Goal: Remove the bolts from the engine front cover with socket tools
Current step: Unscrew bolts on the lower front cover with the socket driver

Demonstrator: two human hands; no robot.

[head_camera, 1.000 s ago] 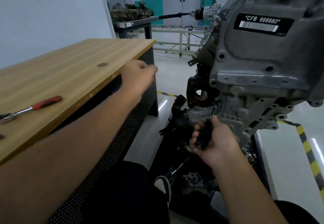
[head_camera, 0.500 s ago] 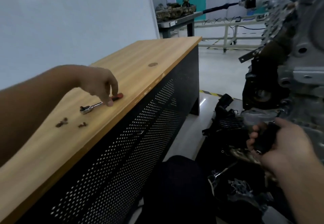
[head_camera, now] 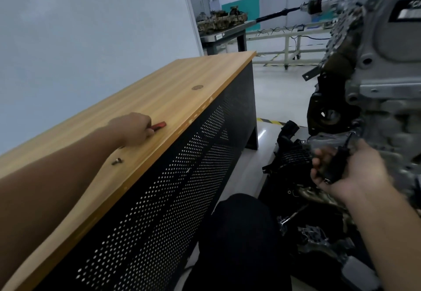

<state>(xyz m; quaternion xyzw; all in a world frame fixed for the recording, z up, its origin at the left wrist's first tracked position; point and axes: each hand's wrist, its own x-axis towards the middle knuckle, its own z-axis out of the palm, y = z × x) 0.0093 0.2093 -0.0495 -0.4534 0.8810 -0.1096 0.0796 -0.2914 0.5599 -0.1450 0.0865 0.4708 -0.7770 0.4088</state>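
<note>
The left hand (head_camera: 134,128) closed round the red-handled ratchet (head_camera: 158,126) on the wooden table (head_camera: 182,81) — a loose bolt (head_camera: 116,161) lay nearer. On the right, the right hand (head_camera: 346,172) gripped a black driver handle (head_camera: 335,165) against the engine front cover (head_camera: 387,81).

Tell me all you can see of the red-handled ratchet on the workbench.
Only the red handle end of the ratchet shows, poking out past the left hand, whose curled fingers cover the rest. It lies flat on the wooden workbench top, near the front edge. Its head and shaft are hidden.
</note>
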